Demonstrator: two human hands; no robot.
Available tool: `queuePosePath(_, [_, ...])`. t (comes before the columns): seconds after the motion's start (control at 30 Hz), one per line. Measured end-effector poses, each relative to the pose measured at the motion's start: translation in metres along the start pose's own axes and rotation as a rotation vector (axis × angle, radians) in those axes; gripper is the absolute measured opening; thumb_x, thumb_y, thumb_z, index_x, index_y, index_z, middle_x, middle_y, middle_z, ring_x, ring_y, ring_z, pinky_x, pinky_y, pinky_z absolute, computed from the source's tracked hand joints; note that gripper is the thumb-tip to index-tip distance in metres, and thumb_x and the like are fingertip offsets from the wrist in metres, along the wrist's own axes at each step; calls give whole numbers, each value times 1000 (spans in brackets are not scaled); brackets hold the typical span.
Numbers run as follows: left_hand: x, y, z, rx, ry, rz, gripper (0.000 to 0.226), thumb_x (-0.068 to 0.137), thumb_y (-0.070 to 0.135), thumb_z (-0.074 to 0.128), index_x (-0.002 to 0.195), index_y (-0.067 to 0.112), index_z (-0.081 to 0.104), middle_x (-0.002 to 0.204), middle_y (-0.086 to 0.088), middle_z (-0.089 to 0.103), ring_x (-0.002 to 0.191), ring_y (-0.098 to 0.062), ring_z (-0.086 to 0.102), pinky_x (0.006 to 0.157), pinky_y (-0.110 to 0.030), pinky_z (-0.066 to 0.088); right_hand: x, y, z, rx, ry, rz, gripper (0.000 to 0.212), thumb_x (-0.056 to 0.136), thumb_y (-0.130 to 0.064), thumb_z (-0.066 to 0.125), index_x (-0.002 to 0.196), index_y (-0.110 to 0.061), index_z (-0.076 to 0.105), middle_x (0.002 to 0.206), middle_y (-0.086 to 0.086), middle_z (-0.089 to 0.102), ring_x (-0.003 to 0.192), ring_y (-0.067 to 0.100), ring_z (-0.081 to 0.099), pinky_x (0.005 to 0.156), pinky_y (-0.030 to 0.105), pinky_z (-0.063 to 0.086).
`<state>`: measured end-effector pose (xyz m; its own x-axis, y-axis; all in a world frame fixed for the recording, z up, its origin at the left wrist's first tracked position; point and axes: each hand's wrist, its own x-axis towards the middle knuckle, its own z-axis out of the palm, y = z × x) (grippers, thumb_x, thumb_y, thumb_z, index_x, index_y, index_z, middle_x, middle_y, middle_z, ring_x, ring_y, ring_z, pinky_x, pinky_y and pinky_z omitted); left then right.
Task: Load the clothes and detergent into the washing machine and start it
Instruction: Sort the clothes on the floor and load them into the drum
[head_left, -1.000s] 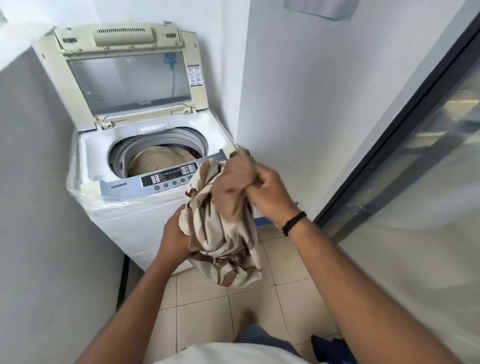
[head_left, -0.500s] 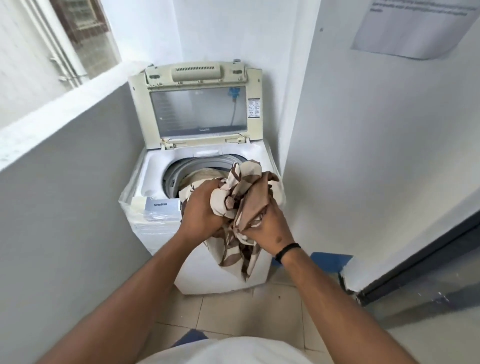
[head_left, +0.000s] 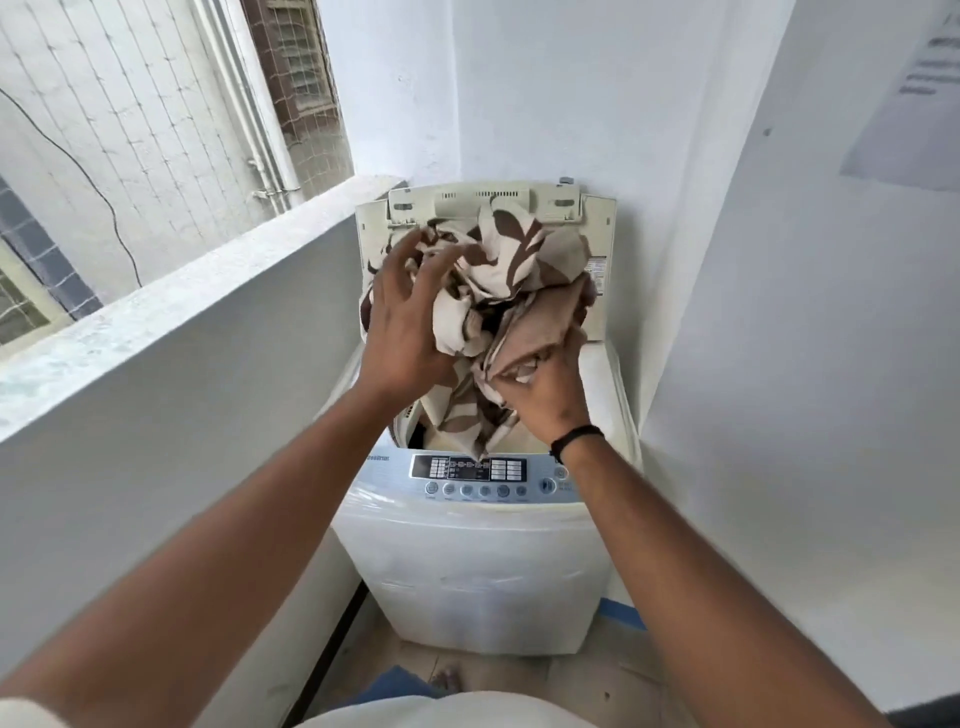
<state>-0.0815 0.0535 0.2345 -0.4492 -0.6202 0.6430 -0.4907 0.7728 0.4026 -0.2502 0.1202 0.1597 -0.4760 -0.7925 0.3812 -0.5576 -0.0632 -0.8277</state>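
1. A crumpled bundle of cream cloth with a brown leaf print (head_left: 498, 291) is held in the air directly above the open tub of the white top-loading washing machine (head_left: 472, 571), its lowest tail hanging down to just above the grey control panel with its row of round buttons (head_left: 478, 480). Holding it there, rather than to one side, means it should fall into the tub when let go.

2. The right hand (head_left: 545, 384), at 4 o'clock of the bundle, grasps it from beneath, fingers curled into a plain tan fold. This hand seems to carry most of the weight.

3. The left hand (head_left: 405, 312), at 9 o'clock of the bundle, lies against its side with fingers spread and only lightly bent, pressing rather than clutching. It likely keeps loose folds gathered so nothing drapes over the rim.

4. The cream-coloured hinged lid (head_left: 483, 202) stands upright at 12 o'clock behind the bundle, leaving the mouth free. Something pale shows inside the tub below the cloth; what it is cannot be told.

5. Judged from this, loading is under way; no detergent is in view and starting comes later.

6. The machine stands in a narrow corner between a low grey parapet wall (head_left: 208, 332) at 9 o'clock and a white wall at 3 o'clock.
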Motion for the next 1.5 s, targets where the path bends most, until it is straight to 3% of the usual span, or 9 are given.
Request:
queuePosePath(0.13, [-13,-93,58,356,-456,-305,82,70,19,73,143,38,41,149,-12,35,139,-41,33,108,-52,40,18,42,9,-406,-475,120,33,88,-43,65,92,-11,65,96,11,65,96,27,62,82,33,52])
queuePosePath(0.3, [-58,-159,97,158,-791,-457,11,85,30,70,95,27,70,98,-1,71,99,-27,66,74,-30,49,10,92,17,-510,-877,351,35,98,-18,54,64,-8,51,77,10,61,74,22,58,64,30,43])
queuePosePath(0.63, [-77,-206,136,5,-680,-552,36,91,62,58,114,35,66,106,5,74,101,-22,67,65,-30,39,76,85,78,-190,173,266,21,102,-25,50,97,-13,67,84,2,67,76,16,59,65,31,44])
queuePosePath(0.83, [-69,-212,152,-1,-696,-722,17,91,45,58,98,32,67,96,2,72,99,-27,66,68,-31,40,31,136,111,-498,-861,490,39,99,-38,51,64,-21,48,66,-2,54,65,15,51,68,37,47])
queuePosePath(0.97, [-56,-217,164,-174,-711,-906,20,91,41,61,96,23,70,83,4,71,90,-24,67,76,-35,51,30,154,121,-500,-799,539,39,98,-37,54,64,-18,49,68,3,59,65,18,54,63,35,44])
queuePosePath(1.13, [-4,-198,170,-751,-107,-1146,23,100,30,60,107,11,72,86,-6,76,84,-24,73,74,-31,56,85,157,119,-296,-392,680,33,99,-13,49,67,-11,46,67,3,52,66,22,49,56,31,36])
queuePosePath(1.27, [44,-175,167,-727,407,-826,21,105,30,51,113,16,63,107,4,68,102,-7,63,88,-21,48,135,145,113,-195,227,628,24,102,-22,48,79,-14,48,77,2,56,73,25,49,60,34,28])
queuePosePath(1.4, [30,-220,211,-299,-299,-693,63,92,67,50,146,33,46,157,-2,39,148,-20,30,115,-36,31,151,159,122,-102,111,533,23,96,-35,59,113,-22,51,119,2,60,105,21,58,81,23,39])
queuePosePath(1.5, [8,-239,225,-503,-749,-954,76,81,83,50,110,18,76,108,0,77,102,-13,70,92,-37,55,135,179,130,-209,-191,503,74,86,-34,72,148,-23,32,153,1,31,134,17,38,103,20,30])
